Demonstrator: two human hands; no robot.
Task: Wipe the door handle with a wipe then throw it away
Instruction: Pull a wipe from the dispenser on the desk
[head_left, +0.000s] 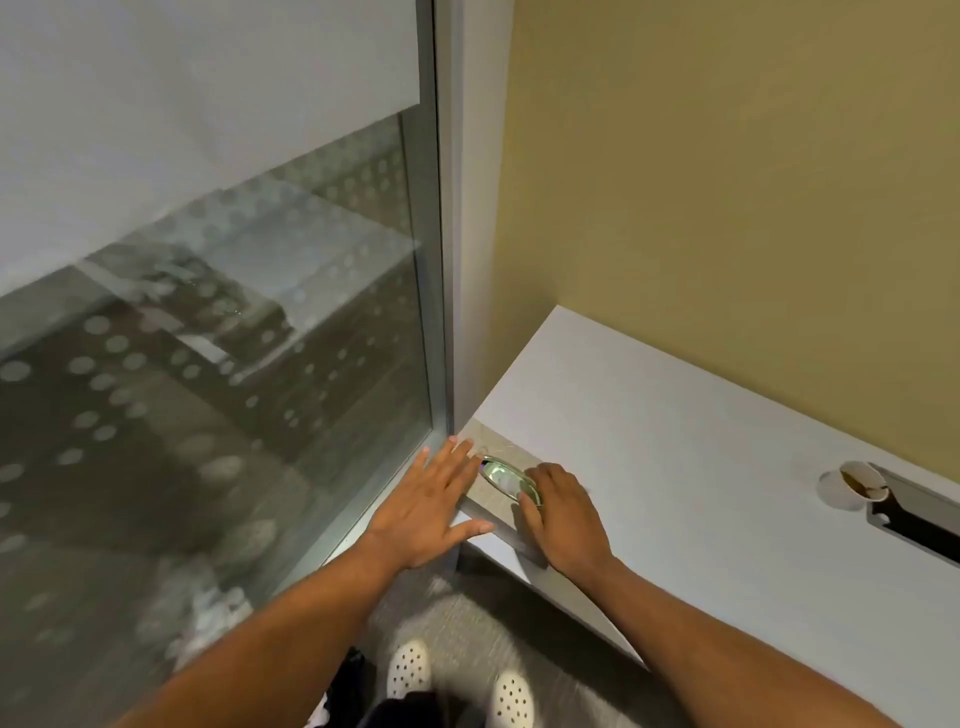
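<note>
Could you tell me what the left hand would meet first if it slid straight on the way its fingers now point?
Probably the metal window frame: the left hand lies flat with fingertips almost at its base, beside the wipes pack, though depth is unclear.

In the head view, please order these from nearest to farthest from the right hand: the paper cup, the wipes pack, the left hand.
From the right hand:
1. wipes pack: under its fingertips, at the desk corner.
2. left hand: just left of the pack, fingers spread flat.
3. paper cup: far right on the desk, lying on its side.

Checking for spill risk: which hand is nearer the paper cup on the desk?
Right hand, on the desk's corner, left of the paper cup. Left hand lies farther left.
</note>
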